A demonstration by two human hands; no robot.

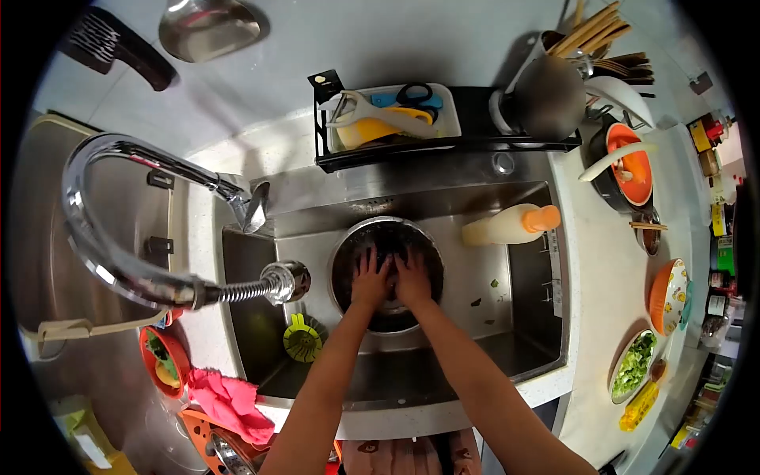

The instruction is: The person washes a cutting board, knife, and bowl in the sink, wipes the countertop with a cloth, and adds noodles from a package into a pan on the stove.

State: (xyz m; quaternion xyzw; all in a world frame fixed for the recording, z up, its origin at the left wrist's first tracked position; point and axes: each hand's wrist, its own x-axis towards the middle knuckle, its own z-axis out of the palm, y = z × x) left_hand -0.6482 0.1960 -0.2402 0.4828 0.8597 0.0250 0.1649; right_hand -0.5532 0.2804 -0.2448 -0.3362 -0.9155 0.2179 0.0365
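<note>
A round metal bowl [436,252] rests in the steel sink [317,237], with dark contents inside that I cannot make out. Both hands reach down into it side by side. My left hand [370,279] has its fingers stretched and spread over the dark contents, left of the bowl's middle. On the right half, my right hand [412,280] lies likewise, fingers apart and thumb towards the left hand. Neither hand grips anything that shows. The fingertips blend into the dark interior.
A chrome faucet [103,265] arches at the left. In the sink are a cream bottle with an orange cap [507,225], a green strainer [302,340] and leaf scraps. A black rack [475,142] stands behind. Chopped greens [635,364] sit on the right counter, a pink cloth [229,404] lower left.
</note>
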